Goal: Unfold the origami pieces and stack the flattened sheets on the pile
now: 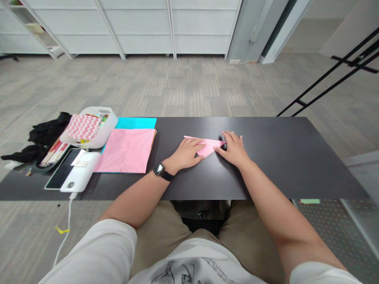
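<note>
A pink sheet of paper (209,146), folded into a triangle, lies on the dark table with its long edge away from me and its points to the left and right. My left hand (187,153), with a black watch on the wrist, rests flat across the paper's left part and covers some of it. Around the right corner is my right hand (235,150), its thumb at the lower edge and its other fingers spread just beyond the tip. The fingers of both hands are apart.
Left on the table (296,157) lies a stack of pink paper (127,150) over a blue sheet (136,122). Beyond it stand a white basket (108,128) and a black cloth (50,128). A tablet (60,173) lies near a white power bank (79,171) with a cable (70,215).
</note>
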The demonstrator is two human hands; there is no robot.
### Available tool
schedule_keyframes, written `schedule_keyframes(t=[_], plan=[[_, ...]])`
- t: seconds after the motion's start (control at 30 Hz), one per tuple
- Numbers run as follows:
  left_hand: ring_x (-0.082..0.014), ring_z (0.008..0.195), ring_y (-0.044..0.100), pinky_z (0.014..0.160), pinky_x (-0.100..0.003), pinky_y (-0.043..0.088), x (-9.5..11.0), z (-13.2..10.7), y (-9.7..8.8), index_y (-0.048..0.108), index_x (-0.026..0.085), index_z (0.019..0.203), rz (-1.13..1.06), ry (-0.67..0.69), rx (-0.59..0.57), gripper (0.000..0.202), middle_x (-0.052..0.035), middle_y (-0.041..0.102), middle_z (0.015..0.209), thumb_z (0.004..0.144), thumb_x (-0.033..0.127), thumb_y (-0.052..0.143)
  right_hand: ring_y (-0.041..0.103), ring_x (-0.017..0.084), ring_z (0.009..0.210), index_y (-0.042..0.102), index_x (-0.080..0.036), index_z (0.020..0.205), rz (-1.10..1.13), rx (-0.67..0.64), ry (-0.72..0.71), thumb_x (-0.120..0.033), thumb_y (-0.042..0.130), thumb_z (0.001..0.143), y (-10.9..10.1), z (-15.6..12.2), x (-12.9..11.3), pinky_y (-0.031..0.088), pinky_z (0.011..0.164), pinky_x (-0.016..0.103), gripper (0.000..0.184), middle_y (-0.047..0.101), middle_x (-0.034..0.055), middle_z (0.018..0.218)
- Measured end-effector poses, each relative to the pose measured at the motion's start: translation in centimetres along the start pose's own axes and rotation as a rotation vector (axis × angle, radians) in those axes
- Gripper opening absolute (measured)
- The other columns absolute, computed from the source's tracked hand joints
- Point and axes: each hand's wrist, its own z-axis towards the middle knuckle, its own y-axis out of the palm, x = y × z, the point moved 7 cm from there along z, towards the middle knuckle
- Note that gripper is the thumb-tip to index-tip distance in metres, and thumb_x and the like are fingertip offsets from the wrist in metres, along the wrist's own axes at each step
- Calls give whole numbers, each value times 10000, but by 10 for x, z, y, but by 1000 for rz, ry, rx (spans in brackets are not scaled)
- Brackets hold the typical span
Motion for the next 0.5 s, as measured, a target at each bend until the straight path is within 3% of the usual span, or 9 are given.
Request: schedule_keyframes(t=[0.23, 0.5], plan=[[-317, 1501, 481, 1305, -556, 311, 2, 0, -2, 654, 273, 1468, 11, 7, -5, 502, -93, 574, 1609, 1000, 454, 640, 394, 475, 1557, 524, -195, 1543, -24, 114, 106, -562, 651, 940, -11, 5, 26, 172, 1249, 818, 716, 502, 237, 1633], [-324, 1514, 474, 1299, -560, 320, 2, 1, -2, 651, 271, 1470, 0, -13, -25, 509, -91, 562, 1625, 1002, 471, 641, 505, 409, 1435, 609, -200, 1356, 3, 273, 222, -406, 571, 954, -27, 8, 51, 210, 1239, 794, 453, 618, 226, 1461]])
